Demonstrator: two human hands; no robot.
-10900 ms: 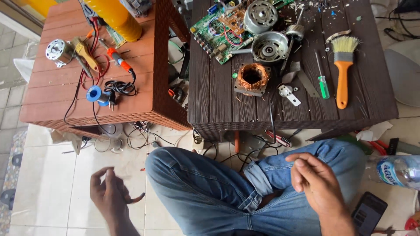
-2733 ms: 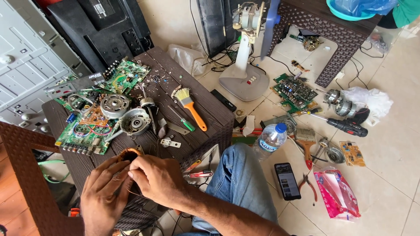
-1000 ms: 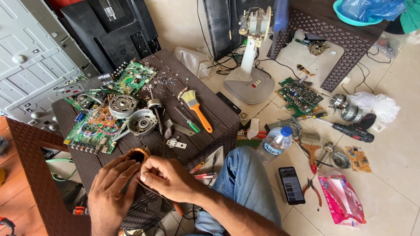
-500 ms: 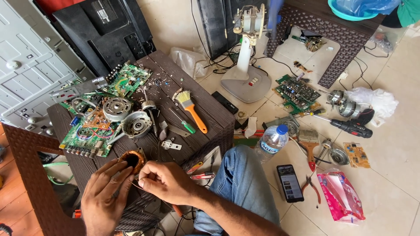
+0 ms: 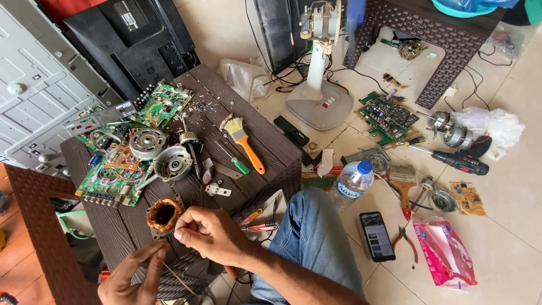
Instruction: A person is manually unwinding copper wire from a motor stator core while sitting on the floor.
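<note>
Two hands are busy at one small part: a copper-wound motor stator (image 5: 164,214) sitting on the near edge of the dark desk (image 5: 265,147). The right hand (image 5: 206,234) is closed, pinching at the winding's lower rim; the left hand (image 5: 132,277), below the edge, pinches a thin wire (image 5: 175,274) between fingertips. It looks like a lead being drawn out or freed from the coil, which calls for a steady pull without snapping the strand. Just beyond lie a round motor housing (image 5: 172,162), green circuit boards (image 5: 110,178) and an orange-handled brush (image 5: 244,144).
</note>
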